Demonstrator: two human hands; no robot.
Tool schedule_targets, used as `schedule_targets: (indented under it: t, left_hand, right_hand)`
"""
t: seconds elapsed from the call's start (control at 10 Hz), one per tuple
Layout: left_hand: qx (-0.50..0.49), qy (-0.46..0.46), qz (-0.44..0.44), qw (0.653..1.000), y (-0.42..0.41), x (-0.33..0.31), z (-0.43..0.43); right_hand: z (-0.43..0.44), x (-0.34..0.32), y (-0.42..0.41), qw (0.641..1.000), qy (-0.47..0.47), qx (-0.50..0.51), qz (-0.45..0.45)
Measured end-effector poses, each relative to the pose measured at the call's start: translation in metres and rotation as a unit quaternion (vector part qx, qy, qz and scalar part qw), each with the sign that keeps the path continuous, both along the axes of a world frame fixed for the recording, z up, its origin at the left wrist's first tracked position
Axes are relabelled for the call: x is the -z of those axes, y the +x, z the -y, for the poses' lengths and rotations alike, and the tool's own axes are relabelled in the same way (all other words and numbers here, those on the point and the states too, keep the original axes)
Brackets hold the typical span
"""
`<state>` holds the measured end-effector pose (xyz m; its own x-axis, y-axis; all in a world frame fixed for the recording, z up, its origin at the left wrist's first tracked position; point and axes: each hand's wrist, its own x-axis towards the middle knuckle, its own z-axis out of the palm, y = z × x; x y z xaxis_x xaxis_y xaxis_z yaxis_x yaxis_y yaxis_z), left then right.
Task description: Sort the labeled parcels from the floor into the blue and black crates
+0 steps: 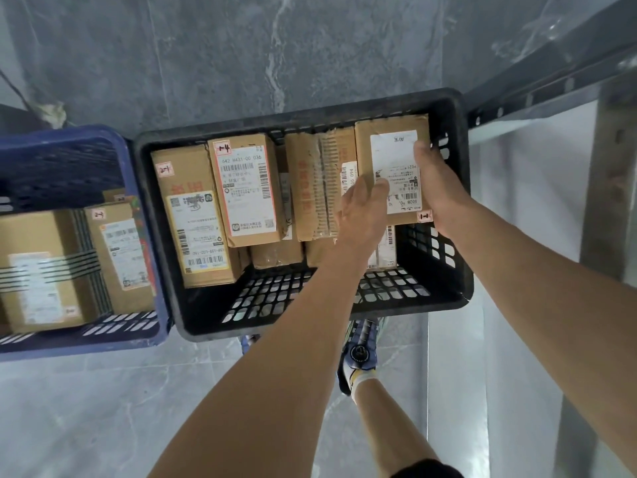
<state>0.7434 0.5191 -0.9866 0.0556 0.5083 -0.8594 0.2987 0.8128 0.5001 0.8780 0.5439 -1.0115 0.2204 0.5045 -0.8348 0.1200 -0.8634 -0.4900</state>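
Note:
A black crate [458,188] stands in the middle and holds several labeled cardboard parcels. Both my hands hold one brown parcel [393,150] with a white label over the crate's far right corner. My left hand [362,212] grips its near left edge, thumb on the label. On the parcel's right side, my right hand [437,188] grips with the thumb lying across the label's top. To the left, a blue crate [141,188] holds at least two labeled parcels [44,267].
Other parcels [246,191] fill the black crate's left and middle; its near floor is bare mesh. A grey metal shelf frame [551,88] runs along the right. My foot in a shoe [360,353] stands just before the crate on the grey tiled floor.

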Motion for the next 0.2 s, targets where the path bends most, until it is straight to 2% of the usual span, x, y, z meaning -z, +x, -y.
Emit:
schedule_targets:
  t: [0.2]
  left_hand:
    - [-0.043,-0.025,0.024,0.998,-0.028,-0.044,0.011]
  right_hand:
    - [0.007,-0.034,-0.011,1.000,0.009,0.020,0.018]
